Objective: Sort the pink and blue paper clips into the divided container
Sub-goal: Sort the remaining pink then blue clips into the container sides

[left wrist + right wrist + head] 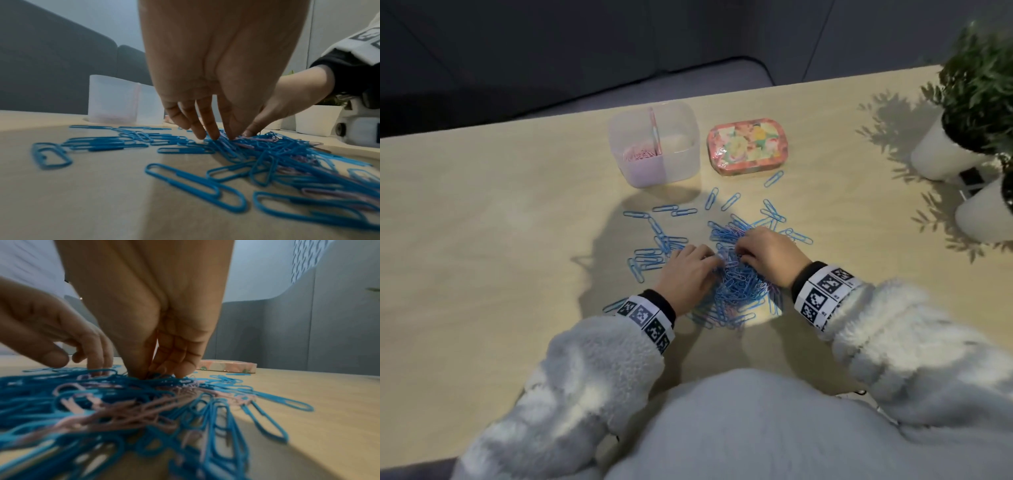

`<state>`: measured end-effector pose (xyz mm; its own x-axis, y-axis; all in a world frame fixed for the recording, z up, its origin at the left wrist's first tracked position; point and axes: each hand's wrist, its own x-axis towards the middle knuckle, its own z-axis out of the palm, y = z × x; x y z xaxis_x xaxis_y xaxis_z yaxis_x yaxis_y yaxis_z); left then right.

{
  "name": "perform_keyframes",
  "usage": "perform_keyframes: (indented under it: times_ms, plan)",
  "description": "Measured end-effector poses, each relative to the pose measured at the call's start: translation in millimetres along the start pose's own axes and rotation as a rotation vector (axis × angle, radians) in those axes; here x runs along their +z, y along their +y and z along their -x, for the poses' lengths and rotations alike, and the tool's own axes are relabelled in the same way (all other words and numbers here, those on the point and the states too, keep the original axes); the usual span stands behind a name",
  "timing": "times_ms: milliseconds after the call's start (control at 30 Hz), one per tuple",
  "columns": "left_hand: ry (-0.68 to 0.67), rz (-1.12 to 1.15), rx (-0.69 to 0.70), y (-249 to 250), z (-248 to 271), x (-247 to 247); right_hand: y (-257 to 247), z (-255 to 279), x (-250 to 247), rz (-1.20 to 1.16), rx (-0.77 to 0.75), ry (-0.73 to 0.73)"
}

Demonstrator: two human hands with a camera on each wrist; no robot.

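Blue clips [736,284], pink clips [131,417], floral-patterned tin [744,145], checker-marked wristbands [822,294].

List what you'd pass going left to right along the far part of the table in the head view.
Divided container with pink clips in its left compartment → floral tin → stray blue clip → white plant pots.
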<state>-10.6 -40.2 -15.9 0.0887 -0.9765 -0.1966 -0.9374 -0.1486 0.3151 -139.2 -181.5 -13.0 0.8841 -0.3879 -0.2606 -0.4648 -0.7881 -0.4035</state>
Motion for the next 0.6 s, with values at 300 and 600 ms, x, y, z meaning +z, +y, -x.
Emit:
perform_keyframes:
  times_ms: [300,600]
  plan:
    - [0.036,-0.003,-0.302,17,-49,-9,23,23,-12,-0.962,0.312,0.250]
    - [0.062,0.298,-0.334,6,-43,-7,46,37,-17,-1.370,0.527,0.191]
